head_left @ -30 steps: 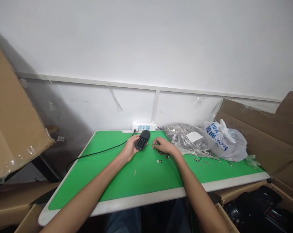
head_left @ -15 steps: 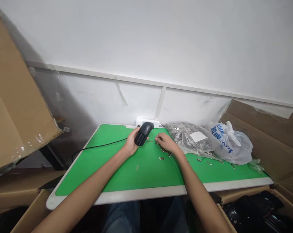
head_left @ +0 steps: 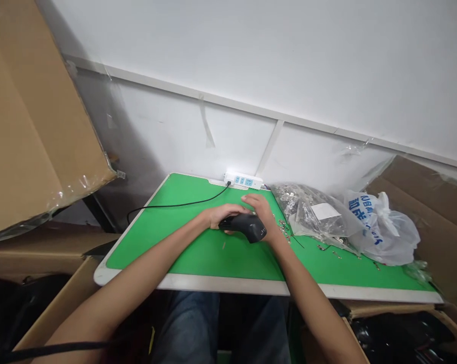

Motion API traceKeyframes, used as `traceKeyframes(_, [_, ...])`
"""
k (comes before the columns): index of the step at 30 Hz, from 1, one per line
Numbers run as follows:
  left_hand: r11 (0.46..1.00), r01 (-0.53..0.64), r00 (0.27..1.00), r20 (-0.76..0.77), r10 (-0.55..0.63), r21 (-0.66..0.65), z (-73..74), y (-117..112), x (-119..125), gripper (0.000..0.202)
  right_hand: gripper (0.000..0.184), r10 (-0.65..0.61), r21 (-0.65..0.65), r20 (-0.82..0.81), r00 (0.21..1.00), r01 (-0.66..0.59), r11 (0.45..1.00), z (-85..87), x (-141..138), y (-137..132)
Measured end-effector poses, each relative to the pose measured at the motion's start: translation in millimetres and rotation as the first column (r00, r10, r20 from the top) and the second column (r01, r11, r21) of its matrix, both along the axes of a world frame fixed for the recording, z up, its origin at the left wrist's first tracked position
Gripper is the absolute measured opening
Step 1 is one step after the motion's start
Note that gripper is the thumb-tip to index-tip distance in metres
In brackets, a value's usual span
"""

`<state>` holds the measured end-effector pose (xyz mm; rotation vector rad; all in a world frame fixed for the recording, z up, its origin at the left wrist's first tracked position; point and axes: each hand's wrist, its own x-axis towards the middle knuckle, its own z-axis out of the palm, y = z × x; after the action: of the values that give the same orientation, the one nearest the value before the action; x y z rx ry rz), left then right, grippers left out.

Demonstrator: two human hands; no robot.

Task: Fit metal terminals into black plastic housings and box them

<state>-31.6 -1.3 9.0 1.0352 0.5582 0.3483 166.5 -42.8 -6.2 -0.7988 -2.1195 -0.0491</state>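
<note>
A black curved plastic housing (head_left: 247,226) lies across my hands above the green mat, its rounded end towards the right. My left hand (head_left: 221,216) is closed around its left end. Against its far right side is my right hand (head_left: 259,206), fingers bent and pointing left; the housing hides part of them, and what they pinch cannot be made out. Small metal pieces (head_left: 284,230) lie scattered just right of my right wrist.
A white power strip (head_left: 244,180) with a black cable (head_left: 183,204) plugged in sits at the wall. Right are a clear bag of metal parts (head_left: 308,207) and a white plastic bag (head_left: 391,232). Cardboard boxes (head_left: 42,126) flank the green-topped table (head_left: 156,258).
The housing has turned from upright to lying sideways and come nearer. My right hand has left the small metal pieces and moved in to the housing. The view has shifted, showing more of the power strip.
</note>
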Motion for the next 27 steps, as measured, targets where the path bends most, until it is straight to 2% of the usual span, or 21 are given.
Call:
traceKeyframes(1, [1.000, -0.018, 1.000, 0.000, 0.018, -0.016, -4.0, 3, 0, 0.015, 0.055, 0.017, 0.005, 0.033, 0.999, -0.017, 1.000, 0.1, -3, -1])
traceKeyframes(3, [0.991, -0.136, 0.991, -0.004, 0.136, -0.016, -9.4, 7, 0, 0.006, 0.047, 0.019, 0.014, 0.076, 0.997, -0.020, 1.000, 0.0, -7, -2])
traceKeyframes(5, [0.975, -0.221, 0.975, -0.004, 0.221, -0.004, -9.8, 11, 0, 0.002, 0.041, 0.002, 0.048, 0.089, 0.996, -0.006, 0.999, -0.4, -9, -2])
traceKeyframes(10, [0.988, -0.156, 0.985, 0.070, 0.157, -0.019, 2.9, 15, -3, 0.013, 0.031, -0.052, 0.177, 0.093, 0.994, 0.034, 0.984, -1.0, -7, -2])
traceKeyframes(14, [0.983, -0.183, 0.967, 0.185, 0.176, 0.018, 8.9, 18, -6, 0.014, 0.030, -0.086, 0.136, 0.127, 0.988, 0.068, 0.988, 1.2, -5, -2])
traceKeyframes(18, [0.966, -0.247, 0.951, 0.208, 0.227, 0.073, 8.6, 20, -7, 0.022, 0.036, -0.058, 0.059, 0.121, 0.991, 0.051, 0.997, 4.2, -6, -1])
traceKeyframes(23, [0.949, -0.316, 0.910, 0.293, 0.295, 0.026, 5.1, 22, -2, 0.033, 0.038, -0.070, 0.062, 0.135, 0.988, 0.062, 0.996, 4.9, -8, 0])
traceKeyframes(27, [0.947, -0.320, 0.905, 0.302, 0.298, 0.024, 3.2, 25, -2, 0.039, 0.038, -0.083, 0.177, 0.164, 0.983, 0.054, 0.983, 1.5, -12, 2])
